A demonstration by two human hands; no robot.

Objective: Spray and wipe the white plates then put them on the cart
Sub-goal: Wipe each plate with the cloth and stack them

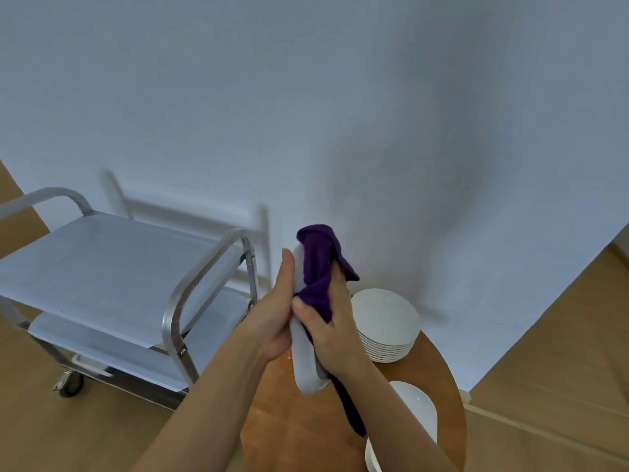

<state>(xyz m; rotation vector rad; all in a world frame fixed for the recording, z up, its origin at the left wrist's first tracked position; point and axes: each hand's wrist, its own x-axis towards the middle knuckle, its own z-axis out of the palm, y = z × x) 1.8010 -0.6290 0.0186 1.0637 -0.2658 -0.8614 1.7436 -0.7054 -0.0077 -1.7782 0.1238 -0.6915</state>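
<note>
White plate point(303, 356) edge-on between hands, left hand point(272, 315) gripping, right hand point(332, 330) clutching purple cloth point(318, 267)

White wall point(306, 97) behind, wood floor point(544, 352); round wooden table point(306, 420) at btm right.

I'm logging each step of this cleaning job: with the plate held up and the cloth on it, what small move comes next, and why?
Probably keep rubbing the purple cloth across the held plate: the right hand presses it there while the left hand grips the plate edge-on, and the cart shows no plates.
</note>
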